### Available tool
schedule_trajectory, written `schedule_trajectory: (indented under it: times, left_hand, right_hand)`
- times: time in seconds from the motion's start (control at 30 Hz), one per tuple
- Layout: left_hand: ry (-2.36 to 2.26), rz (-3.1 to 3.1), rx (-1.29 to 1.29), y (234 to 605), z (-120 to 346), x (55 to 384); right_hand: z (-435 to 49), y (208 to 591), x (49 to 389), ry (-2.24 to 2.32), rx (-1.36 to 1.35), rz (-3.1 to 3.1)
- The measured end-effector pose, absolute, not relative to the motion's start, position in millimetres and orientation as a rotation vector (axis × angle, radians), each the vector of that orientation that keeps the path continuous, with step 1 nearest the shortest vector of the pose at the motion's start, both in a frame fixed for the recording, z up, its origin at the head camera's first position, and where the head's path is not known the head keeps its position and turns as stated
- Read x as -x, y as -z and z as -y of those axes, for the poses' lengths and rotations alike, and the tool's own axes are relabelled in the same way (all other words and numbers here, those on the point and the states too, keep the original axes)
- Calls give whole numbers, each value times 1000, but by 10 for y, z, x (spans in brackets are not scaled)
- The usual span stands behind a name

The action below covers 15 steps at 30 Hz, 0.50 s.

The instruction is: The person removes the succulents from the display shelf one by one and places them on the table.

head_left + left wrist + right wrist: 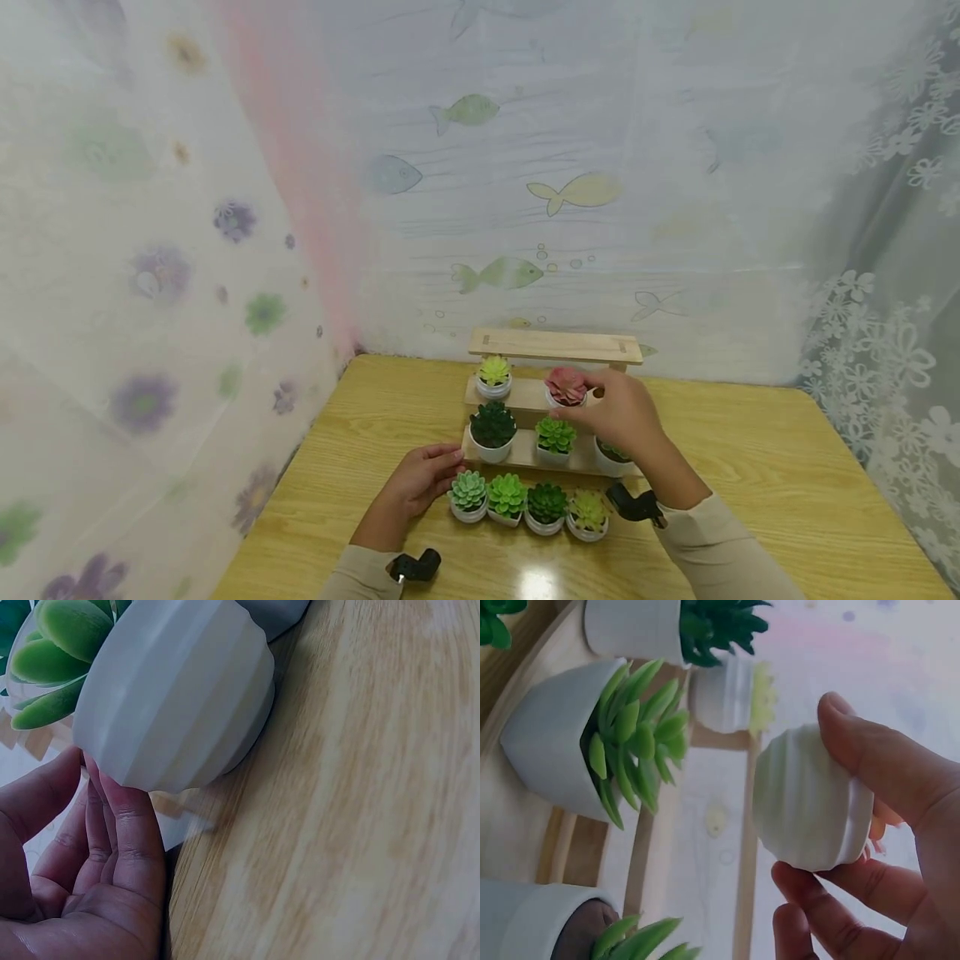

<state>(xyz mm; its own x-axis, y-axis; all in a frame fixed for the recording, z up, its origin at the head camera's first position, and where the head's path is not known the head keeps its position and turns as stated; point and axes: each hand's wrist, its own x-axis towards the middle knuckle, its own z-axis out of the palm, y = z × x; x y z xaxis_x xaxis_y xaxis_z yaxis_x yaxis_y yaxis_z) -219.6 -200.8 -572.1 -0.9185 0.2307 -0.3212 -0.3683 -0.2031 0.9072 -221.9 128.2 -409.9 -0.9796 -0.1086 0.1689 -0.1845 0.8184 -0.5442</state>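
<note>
My right hand [622, 412] pinches a white ribbed pot [810, 799] between thumb and fingers. A pink succulent [566, 386] sits in that pot, over the middle tier of a wooden tiered plant stand [555, 344]. My left hand [426, 479] grips the left end of the stand's lowest tier, thumb and fingertips close together; the pot in front partly hides this grip in the left wrist view. A yellow-green succulent [494, 372] stands at the left of the middle tier. The lowest tier bears a dark green succulent [492, 425], a bright green one [555, 435] and another pot [615, 458], partly behind my right hand.
On the wooden table [750, 467], a row of potted succulents lines the stand's front: a pale green one [468, 490], a bright green one [506, 495], a dark green one [547, 503] and a yellowish one [588, 510]. A fish-patterned curtain [480, 217] hangs behind.
</note>
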Motion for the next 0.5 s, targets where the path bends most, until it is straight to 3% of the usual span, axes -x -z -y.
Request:
schedule_trajectory:
  times: [0.5]
  left_hand:
    - [-2157,-1703,178,5743,2013,2209]
  right_hand:
    - [-1458,4140,1866,-977,-355,2774]
